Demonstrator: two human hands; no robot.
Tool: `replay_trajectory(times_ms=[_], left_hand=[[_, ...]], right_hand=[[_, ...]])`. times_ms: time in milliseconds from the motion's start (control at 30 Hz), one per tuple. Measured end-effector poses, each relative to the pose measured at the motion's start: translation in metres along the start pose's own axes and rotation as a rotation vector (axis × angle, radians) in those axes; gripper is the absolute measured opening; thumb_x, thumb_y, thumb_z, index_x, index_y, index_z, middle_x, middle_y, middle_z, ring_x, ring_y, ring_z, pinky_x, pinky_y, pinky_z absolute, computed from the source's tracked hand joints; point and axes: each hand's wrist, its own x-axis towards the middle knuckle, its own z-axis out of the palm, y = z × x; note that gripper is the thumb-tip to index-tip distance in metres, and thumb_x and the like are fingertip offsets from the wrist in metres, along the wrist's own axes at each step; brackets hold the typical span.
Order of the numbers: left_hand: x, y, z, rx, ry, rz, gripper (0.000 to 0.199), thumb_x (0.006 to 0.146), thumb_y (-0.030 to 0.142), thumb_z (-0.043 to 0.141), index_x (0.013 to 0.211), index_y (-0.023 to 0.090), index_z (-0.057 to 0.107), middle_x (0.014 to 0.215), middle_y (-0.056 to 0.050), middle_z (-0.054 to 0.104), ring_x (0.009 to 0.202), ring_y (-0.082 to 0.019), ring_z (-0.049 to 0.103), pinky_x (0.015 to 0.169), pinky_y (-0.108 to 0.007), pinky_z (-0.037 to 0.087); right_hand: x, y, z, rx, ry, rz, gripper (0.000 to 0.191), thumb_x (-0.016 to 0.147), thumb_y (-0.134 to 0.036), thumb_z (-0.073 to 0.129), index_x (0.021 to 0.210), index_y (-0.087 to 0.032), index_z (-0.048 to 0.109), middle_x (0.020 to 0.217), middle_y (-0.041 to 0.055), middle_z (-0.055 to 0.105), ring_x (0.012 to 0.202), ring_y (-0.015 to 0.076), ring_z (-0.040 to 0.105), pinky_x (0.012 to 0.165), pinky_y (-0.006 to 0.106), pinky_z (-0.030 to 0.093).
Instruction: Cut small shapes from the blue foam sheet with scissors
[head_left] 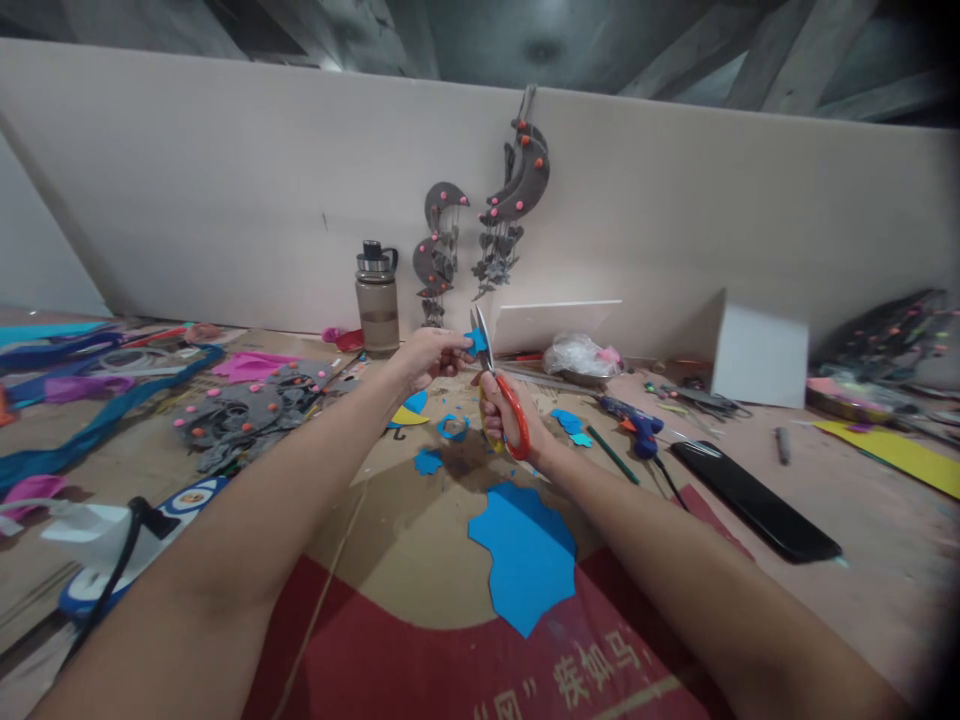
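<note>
My left hand (439, 355) pinches a small piece of blue felt (476, 342) above the middle of the work surface. Wrapped around the red and yellow handles of a pair of scissors (513, 415) is my right hand (510, 410). The blades point up and touch or overlap the small blue piece; I cannot tell whether they are cutting into it. A larger blue sheet (525, 555) with a scalloped edge lies below on the cardboard (405, 560). Small blue cutouts (428, 461) and scraps lie beneath my hands.
A water bottle (378, 305) stands behind my left hand. Grey crescent ornaments (525, 170) hang on the white wall. To the right lie a blue glue gun (636, 422), a green pencil (613, 456) and a black phone (754, 498). A power strip (187, 495) sits at left.
</note>
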Motion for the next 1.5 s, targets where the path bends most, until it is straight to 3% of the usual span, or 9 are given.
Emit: replay_trajectory(times_ms=[300, 433, 667, 867, 1067, 1300, 1500], left_hand=[[0.006, -0.008, 0.001, -0.063, -0.024, -0.067, 0.012, 0.068, 0.017, 0.073, 0.068, 0.008, 0.066, 0.062, -0.009, 0.067, 0.047, -0.009, 0.056, 0.045, -0.019, 0.037], [0.005, -0.005, 0.002, -0.088, 0.041, -0.004, 0.008, 0.067, 0.013, 0.069, 0.068, 0.011, 0.061, 0.063, -0.006, 0.066, 0.05, -0.009, 0.059, 0.046, -0.019, 0.038], [0.005, 0.0, -0.005, -0.075, 0.116, 0.145, 0.022, 0.062, 0.01, 0.067, 0.068, 0.018, 0.048, 0.058, 0.002, 0.06, 0.051, -0.011, 0.061, 0.047, -0.018, 0.04], [0.005, 0.002, -0.007, -0.061, 0.102, 0.164, 0.013, 0.062, 0.01, 0.067, 0.067, 0.014, 0.055, 0.056, 0.004, 0.055, 0.044, -0.005, 0.047, 0.044, -0.016, 0.038], [0.003, 0.005, -0.008, -0.008, 0.067, 0.091, 0.016, 0.068, 0.012, 0.069, 0.069, 0.015, 0.054, 0.062, -0.001, 0.063, 0.05, -0.011, 0.06, 0.046, -0.019, 0.041], [0.005, 0.005, -0.009, 0.031, 0.06, 0.115, 0.01, 0.074, 0.006, 0.071, 0.074, 0.01, 0.062, 0.055, -0.001, 0.062, 0.047, -0.007, 0.057, 0.048, -0.016, 0.041], [0.01, 0.003, -0.015, 0.054, 0.042, 0.139, 0.014, 0.07, 0.007, 0.077, 0.074, 0.01, 0.064, 0.056, -0.002, 0.063, 0.048, -0.007, 0.057, 0.05, -0.018, 0.043]], right_hand=[[0.001, 0.002, 0.002, -0.025, 0.063, -0.021, 0.05, 0.074, -0.066, 0.069, 0.094, -0.024, 0.047, 0.053, -0.012, 0.036, 0.036, 0.0042, 0.028, 0.034, 0.015, 0.026], [0.001, 0.003, 0.001, -0.032, 0.077, -0.031, 0.05, 0.076, -0.067, 0.066, 0.093, -0.024, 0.048, 0.053, -0.0115, 0.036, 0.035, 0.0042, 0.029, 0.033, 0.015, 0.026], [0.002, 0.002, 0.0, -0.144, 0.039, -0.084, 0.043, 0.08, -0.062, 0.065, 0.095, -0.024, 0.049, 0.055, -0.0096, 0.038, 0.039, 0.0063, 0.034, 0.036, 0.017, 0.032], [0.005, 0.002, -0.002, -0.154, 0.015, -0.13, 0.044, 0.078, -0.06, 0.067, 0.095, -0.024, 0.049, 0.058, -0.0097, 0.038, 0.042, 0.0061, 0.035, 0.037, 0.017, 0.032], [0.004, 0.0, -0.002, -0.151, -0.025, -0.098, 0.048, 0.075, -0.063, 0.067, 0.091, -0.024, 0.046, 0.06, -0.0095, 0.037, 0.044, 0.0059, 0.033, 0.038, 0.017, 0.031], [-0.001, -0.006, 0.001, -0.126, -0.032, -0.044, 0.048, 0.077, -0.064, 0.066, 0.09, -0.024, 0.044, 0.06, -0.0097, 0.036, 0.044, 0.0057, 0.031, 0.039, 0.016, 0.028], [-0.001, -0.007, 0.0, -0.124, -0.064, -0.016, 0.046, 0.078, -0.062, 0.066, 0.089, -0.024, 0.044, 0.059, -0.0098, 0.035, 0.042, 0.0048, 0.029, 0.039, 0.017, 0.023]])
